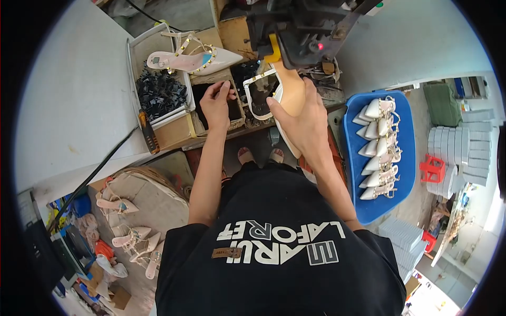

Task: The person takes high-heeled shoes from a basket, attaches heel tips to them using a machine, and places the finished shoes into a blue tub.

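My right hand [303, 118] is wrapped round a beige shoe [291, 90], its heel end up under the black machine [303, 31] with a yellow part and a red light. A white studded strap [249, 100] loops out from the shoe's left side. Over a dark wooden compartment [235, 118] hovers my left hand [215, 105], thumb and fingertips close together; whatever they hold, if anything, is too small to name. Beyond it, a studded white shoe [195, 60] lies across a white tray [188, 95] of small black pieces [161, 92].
An orange-and-black screwdriver [148, 134] lies at the tray's near corner. To the right, a blue basket [408, 158] holds several white pointed shoes [371, 147]. At lower left, more shoes [138, 237] rest on a round basket. Red stools [432, 168] and stacked boxes [448, 142] stand far right.
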### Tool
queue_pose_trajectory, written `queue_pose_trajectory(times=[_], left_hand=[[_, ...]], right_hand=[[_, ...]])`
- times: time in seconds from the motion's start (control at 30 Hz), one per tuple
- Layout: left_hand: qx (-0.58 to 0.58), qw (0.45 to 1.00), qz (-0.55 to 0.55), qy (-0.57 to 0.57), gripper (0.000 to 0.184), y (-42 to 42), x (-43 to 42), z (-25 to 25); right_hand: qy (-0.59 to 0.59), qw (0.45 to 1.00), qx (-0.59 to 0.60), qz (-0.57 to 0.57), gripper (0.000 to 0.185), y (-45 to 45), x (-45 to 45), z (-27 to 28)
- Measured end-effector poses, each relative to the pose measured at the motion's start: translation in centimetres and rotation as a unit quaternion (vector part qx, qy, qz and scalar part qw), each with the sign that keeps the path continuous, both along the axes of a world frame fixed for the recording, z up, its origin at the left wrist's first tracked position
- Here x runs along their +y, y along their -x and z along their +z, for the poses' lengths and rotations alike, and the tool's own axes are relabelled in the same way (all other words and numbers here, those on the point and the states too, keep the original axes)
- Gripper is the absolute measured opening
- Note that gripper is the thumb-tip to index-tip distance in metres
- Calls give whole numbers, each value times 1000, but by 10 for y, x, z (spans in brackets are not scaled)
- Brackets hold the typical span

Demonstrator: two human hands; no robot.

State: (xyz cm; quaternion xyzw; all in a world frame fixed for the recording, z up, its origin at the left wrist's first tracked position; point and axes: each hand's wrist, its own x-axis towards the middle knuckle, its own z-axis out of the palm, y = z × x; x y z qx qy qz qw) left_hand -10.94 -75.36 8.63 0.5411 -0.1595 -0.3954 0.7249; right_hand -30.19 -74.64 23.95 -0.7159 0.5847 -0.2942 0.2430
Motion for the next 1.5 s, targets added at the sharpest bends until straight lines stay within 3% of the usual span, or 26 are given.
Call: queue_pose_trajectory(times=[0.23,0.33,0.5,0.73,1.03,1.1,1.5], left_hand=[[-34,999,-10,-2,21,1,-1,-2],[-33,999,-4,20,21,1,1,1],[-18,999,-21,27,23,2,2,2],[-22,998,-51,24,23,-1,3,1],[-19,997,-68,28,24,0,6,0],[-20,997,-62,36,24,-1,5,-2],[-103,992,-65,14,23,6,5,5]], right_hand=[[10,999,-40,32,93,12,-1,-15],[27,985,-150,75,93,16,-9,-31],[-75,977,-191,55,87,13,-8,-10],[-100,977,-184,29,87,12,-6,-10],[-21,992,-121,41,88,15,-6,-25],[38,996,-54,51,89,14,-3,-18],[-43,997,1,56,82,10,-18,-5]])
